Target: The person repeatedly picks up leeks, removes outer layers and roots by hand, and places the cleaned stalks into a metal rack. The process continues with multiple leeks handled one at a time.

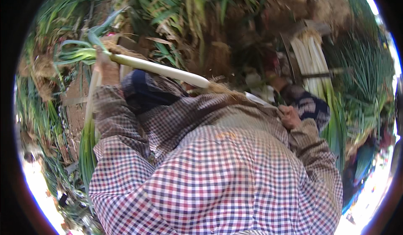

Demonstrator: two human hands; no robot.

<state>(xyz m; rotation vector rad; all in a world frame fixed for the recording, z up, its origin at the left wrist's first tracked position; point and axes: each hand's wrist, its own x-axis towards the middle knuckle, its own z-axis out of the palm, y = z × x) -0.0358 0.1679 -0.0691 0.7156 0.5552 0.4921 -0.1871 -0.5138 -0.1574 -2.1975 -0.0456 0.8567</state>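
Observation:
A leek with a long white shaft point(163, 71) lies slantwise across my lap, its roots toward the middle. My left hand point(106, 66) grips it at the upper left, where the green leaves begin. On the right, my right hand point(288, 117) is closed on the handle end of a knife, whose pale blade point(259, 99) points toward the leek's roots. Beyond my right knee rests a bundle of trimmed leeks point(310, 57) with the roots at the top. More leek stalks point(89, 134) lie beside my left forearm, partly hidden by it.
Heaps of green leeks point(173, 8) with soil-covered roots point(220, 55) lie ahead of me. Others are piled at the left point(47, 121) and right point(365, 74). A dark strap or bar point(318, 75) crosses the bundle at the right. Bare soil point(75, 93) shows at the left.

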